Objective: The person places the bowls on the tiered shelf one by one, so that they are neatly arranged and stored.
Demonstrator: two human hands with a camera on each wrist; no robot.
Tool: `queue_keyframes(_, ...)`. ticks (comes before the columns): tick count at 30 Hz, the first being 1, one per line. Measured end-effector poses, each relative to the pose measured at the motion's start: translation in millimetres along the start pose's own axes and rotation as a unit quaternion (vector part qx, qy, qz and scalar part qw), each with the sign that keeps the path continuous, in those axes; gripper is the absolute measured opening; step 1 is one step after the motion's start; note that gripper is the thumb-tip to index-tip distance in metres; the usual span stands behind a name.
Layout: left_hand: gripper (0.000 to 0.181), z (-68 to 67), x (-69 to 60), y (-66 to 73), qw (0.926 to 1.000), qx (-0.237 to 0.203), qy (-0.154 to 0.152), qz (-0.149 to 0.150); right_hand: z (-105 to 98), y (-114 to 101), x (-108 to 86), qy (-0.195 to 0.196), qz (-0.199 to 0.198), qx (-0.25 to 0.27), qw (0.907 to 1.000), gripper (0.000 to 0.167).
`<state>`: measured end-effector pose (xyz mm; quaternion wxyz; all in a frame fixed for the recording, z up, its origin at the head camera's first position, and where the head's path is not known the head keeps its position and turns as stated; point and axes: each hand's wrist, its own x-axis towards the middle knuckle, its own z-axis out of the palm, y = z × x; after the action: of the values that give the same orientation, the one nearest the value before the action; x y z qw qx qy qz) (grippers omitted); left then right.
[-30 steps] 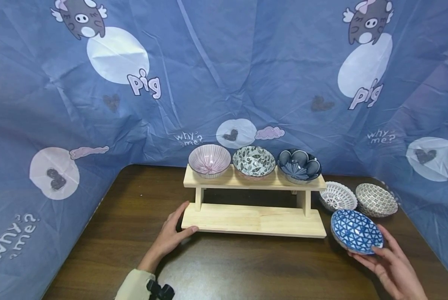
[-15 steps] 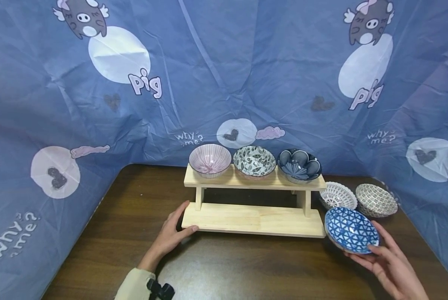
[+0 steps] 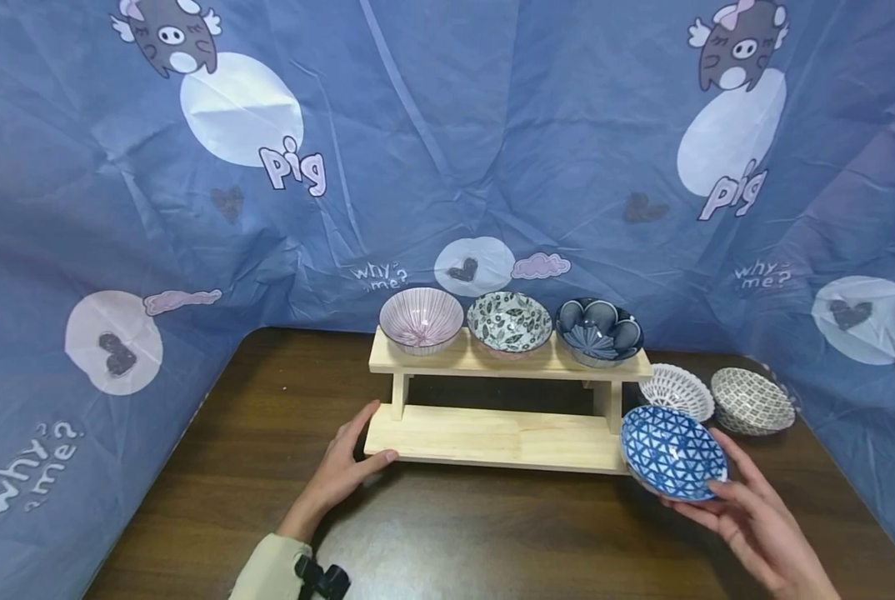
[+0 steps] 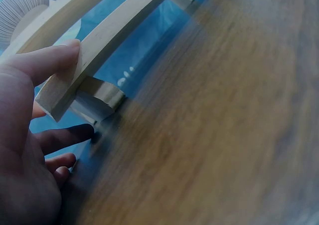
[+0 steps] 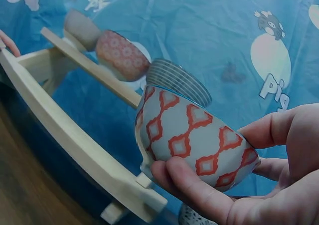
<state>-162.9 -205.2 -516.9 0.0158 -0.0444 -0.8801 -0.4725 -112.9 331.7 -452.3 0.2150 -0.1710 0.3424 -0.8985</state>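
Observation:
My right hand (image 3: 755, 517) grips a bowl (image 3: 674, 454) by its right side, tilted, with blue and white triangles inside. In the right wrist view the bowl (image 5: 194, 135) shows red diamonds on its pale outside, thumb and fingers on opposite sides. It hangs at the right end of the lower board of a two-tier wooden stand (image 3: 492, 435); whether it touches the board I cannot tell. My left hand (image 3: 340, 467) holds the left end of that board, thumb at the front edge. In the left wrist view the thumb (image 4: 55, 60) presses the wood.
On the upper tier stand a pink-striped bowl (image 3: 421, 321), a leaf-patterned bowl (image 3: 509, 323) and a dark blue bowl (image 3: 599, 332). Right of the stand, a white patterned bowl (image 3: 676, 390) and a beige patterned bowl (image 3: 752, 402) sit on the brown table (image 3: 492, 533). A blue cloth (image 3: 387, 167) hangs behind.
My right hand has carried the blue-and-white bowl leftward and slightly away from me, so it now covers the lower board's right end. My left hand has stayed on the stand.

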Motion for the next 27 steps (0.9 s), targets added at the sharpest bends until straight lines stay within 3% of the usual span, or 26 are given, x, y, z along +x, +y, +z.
queue_keyframes(17,0.085,0.8,0.5,0.0,1.0,-0.008,-0.001,0.0,26.9,17.7,32.6,0.023,0.022,-0.055,0.998,0.067)
queue_keyframes(27,0.085,0.5,0.1,0.0,0.9999,-0.011,0.007,0.01,45.1,29.0,54.9,0.082,0.053,-0.166,0.9812,0.066)
